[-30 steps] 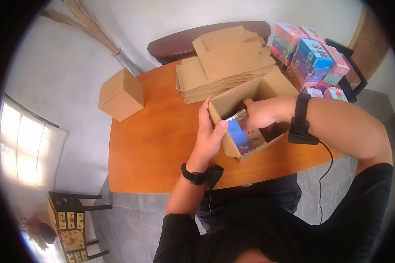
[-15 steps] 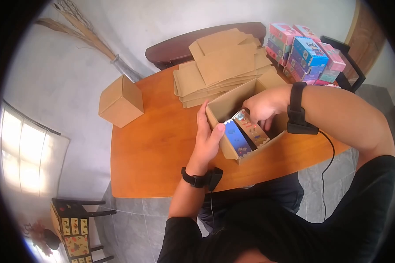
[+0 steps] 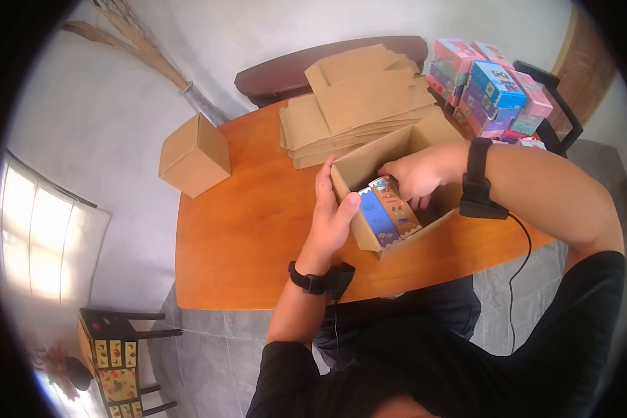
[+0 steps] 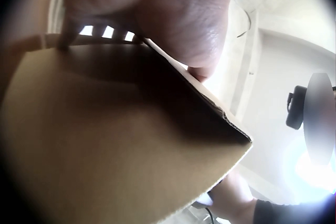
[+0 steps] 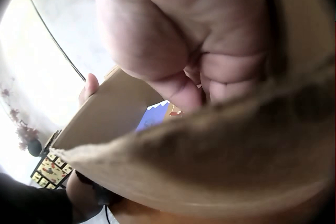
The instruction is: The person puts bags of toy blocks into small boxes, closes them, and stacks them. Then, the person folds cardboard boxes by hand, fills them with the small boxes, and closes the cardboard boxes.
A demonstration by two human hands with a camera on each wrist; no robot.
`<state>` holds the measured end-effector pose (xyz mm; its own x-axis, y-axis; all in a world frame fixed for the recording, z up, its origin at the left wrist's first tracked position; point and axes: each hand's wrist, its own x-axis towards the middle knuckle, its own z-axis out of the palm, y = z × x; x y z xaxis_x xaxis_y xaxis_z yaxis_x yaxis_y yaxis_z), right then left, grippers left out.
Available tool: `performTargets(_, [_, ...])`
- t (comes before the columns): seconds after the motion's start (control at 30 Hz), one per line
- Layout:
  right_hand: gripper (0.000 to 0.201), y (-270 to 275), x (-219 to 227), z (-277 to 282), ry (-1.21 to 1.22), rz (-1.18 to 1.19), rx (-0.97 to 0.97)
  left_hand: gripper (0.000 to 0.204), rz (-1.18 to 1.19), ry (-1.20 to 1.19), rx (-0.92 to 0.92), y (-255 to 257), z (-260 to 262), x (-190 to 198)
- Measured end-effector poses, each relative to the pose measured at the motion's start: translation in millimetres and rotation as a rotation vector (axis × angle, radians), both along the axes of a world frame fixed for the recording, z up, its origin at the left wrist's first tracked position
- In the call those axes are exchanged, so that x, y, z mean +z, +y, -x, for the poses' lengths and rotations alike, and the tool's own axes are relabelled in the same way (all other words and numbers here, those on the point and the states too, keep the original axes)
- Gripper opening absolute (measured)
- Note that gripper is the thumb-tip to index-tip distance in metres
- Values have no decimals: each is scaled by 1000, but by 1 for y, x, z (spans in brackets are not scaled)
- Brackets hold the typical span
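An open brown cardboard box (image 3: 362,166) stands near the table's front edge. My left hand (image 3: 333,217) grips its left wall, the thumb over the rim and the fingers along the outside; the left wrist view shows this hand (image 4: 157,14) at the cardboard's edge. Inside lie a small blue patterned box (image 3: 377,214) and a brown patterned box (image 3: 398,207), side by side. My right hand (image 3: 428,174) reaches down into the carton, bent fingers right at the brown patterned box's right side. In the right wrist view the carton wall hides this hand's (image 5: 194,40) fingertips.
Flattened cardboard boxes (image 3: 362,104) lie stacked behind the carton. A closed cardboard box (image 3: 195,157) sits at the table's left end. Several colourful small boxes (image 3: 494,90) are piled at the back right. A dark chair back (image 3: 272,73) stands behind the wooden table (image 3: 258,237).
The brown patterned box has settled flat and moved left against the blue one, closing the gap between them. My right hand has shifted from above it to its right side. The left hand stays.
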<state>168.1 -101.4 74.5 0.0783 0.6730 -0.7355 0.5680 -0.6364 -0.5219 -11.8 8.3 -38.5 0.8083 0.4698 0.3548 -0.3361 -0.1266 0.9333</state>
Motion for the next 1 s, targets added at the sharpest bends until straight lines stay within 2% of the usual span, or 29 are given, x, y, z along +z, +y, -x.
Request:
performTargets(0.03, [65,0,3,4,-108,23,43,86,-1,0,-3,0,1,1])
performTargets(0.07, [65,1,12,8,-112,21,41,85,7,1,-16,0,1,4])
performTargets(0.13, [65,-3,38,14,-278,43,52,84,21,0,-30,3,3,4])
performTargets(0.17, [61,-10,60,15,-280,-17,59,83,22,-9,-30,7,5,0])
performTargets(0.23, [49,-47,96,-7,-382,-378,12,84,75,-36,-71,5,-1,1])
performTargets(0.27, [49,-64,101,-18,-392,-371,-8,84,79,-41,-93,4,-2,1])
performTargets(0.33, [45,-100,104,-39,-276,-643,-290,84,26,-7,-81,6,-2,1])
performTargets(0.37, [45,-119,99,-47,-289,-639,-311,84,22,-10,-89,8,-3,-2])
performTargets(0.43, [48,-153,76,-66,-494,-780,-556,84,18,-12,-100,9,-3,-3])
performTargets(0.53, [50,-208,16,-110,-958,-787,-702,87,36,-15,-99,5,-4,-1])
performTargets(0.57, [50,-226,-7,-123,-963,-783,-707,89,65,-11,-108,4,-4,0])
performTargets(0.63, [56,-260,-51,-142,-1097,-1056,-1086,90,91,-6,-122,2,-3,2])
performTargets(0.67, [56,-275,-67,-149,-1099,-1056,-1090,92,124,-22,-127,0,-3,3])
performTargets(0.73, [61,-300,-89,-154,-1148,-939,-1288,95,157,-33,-136,-1,-4,5])
performTargets(0.77, [64,-301,-87,-146,-1245,-828,-1230,95,162,-35,-139,-2,-4,5])
performTargets(0.8, [64,-304,-90,-147,-1244,-822,-1238,96,167,-35,-143,-3,-5,6])
performTargets(0.87, [68,-307,-97,-156,-1268,-560,-1148,96,145,-17,-129,-6,-6,9])
performTargets(0.9, [68,-309,-104,-162,-1263,-558,-1156,96,126,-5,-106,-8,-6,10])
performTargets(0.97, [72,-310,-116,-174,-915,-463,-1242,97,147,-18,-125,-10,-6,11])
performTargets(1.0, [72,-311,-119,-173,-909,-467,-1242,97,172,-36,-141,-10,-5,13])
